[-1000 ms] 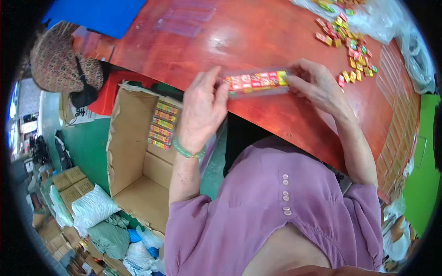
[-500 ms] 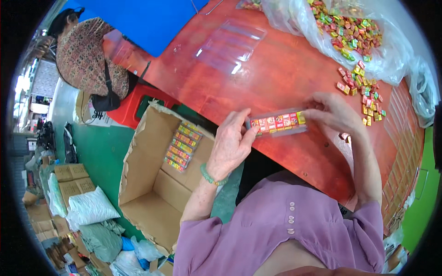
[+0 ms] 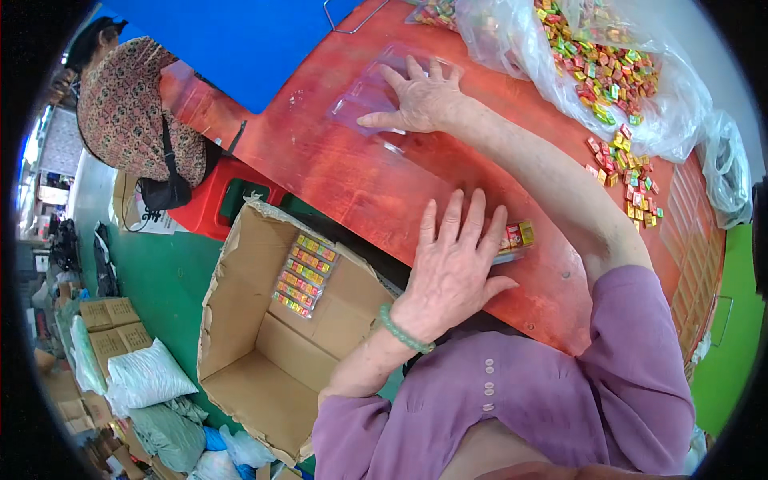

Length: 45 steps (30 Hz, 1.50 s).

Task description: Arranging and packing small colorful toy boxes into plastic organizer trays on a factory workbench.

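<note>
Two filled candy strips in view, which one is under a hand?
The filled strip at the table's near edge, mostly covered by the left hand. The other filled strip lies untouched in the cardboard box on the floor.

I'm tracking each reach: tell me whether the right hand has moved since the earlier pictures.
Yes. The right hand left the filled candy tray and reached farther up the red table, onto the clear empty trays.

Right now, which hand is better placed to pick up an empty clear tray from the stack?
Probably the right hand: it already rests on the stack of clear trays across the red table. The left hand lies flat on the filled candy tray near the table's edge.
</note>
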Motion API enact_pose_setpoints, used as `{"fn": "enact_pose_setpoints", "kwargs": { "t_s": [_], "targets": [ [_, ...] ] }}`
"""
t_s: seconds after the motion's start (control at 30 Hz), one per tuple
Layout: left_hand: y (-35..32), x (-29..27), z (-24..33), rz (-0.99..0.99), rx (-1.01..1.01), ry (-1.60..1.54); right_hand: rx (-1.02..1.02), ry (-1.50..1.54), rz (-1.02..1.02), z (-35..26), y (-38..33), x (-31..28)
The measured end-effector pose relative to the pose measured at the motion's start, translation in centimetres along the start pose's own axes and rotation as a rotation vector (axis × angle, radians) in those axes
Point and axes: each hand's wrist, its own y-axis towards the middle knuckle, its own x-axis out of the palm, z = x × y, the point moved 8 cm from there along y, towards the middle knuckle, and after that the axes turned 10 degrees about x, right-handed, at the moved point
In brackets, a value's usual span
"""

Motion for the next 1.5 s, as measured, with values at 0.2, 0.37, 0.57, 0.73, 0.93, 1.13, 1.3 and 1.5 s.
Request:
{"fn": "enact_pose_setpoints", "kwargs": {
  "t_s": [0.2, 0.37, 0.57, 0.73, 0.93, 1.13, 1.3, 1.5],
  "targets": [
    [-0.1, 2.2, 0.2, -0.034, 0.101, 0.053, -0.013, -0.069, 0.124, 1.1, 0.5, 2.1],
    [-0.8, 1.9, 0.1, -0.008, 0.132, 0.095, -0.071, -0.054, 0.182, 3.8, -2.3, 2.4],
    [-2.1, 0.9, -1.4, -0.04, 0.099, 0.224, -0.121, -0.098, 0.201, 9.8, -8.3, 2.2],
    [-3.0, -0.9, -6.3, -0.019, -0.025, 0.397, -0.11, -0.115, 0.232, 14.1, -11.2, 2.9],
    [-0.2, -2.3, -13.7, 0.061, -0.154, 0.611, -0.085, -0.119, 0.236, 15.5, -15.7, 2.8],
    [3.2, -2.4, -18.3, 0.086, -0.209, 0.741, -0.123, -0.081, 0.188, 13.2, -20.7, 3.5],
    [3.6, -2.0, -19.6, 0.079, -0.198, 0.803, -0.162, 0.038, 0.211, 11.9, -23.3, 4.0],
    [4.6, -2.8, -17.5, 0.119, -0.199, 0.818, -0.171, 0.12, 0.208, 11.6, -26.0, 3.8]
  ]
}}
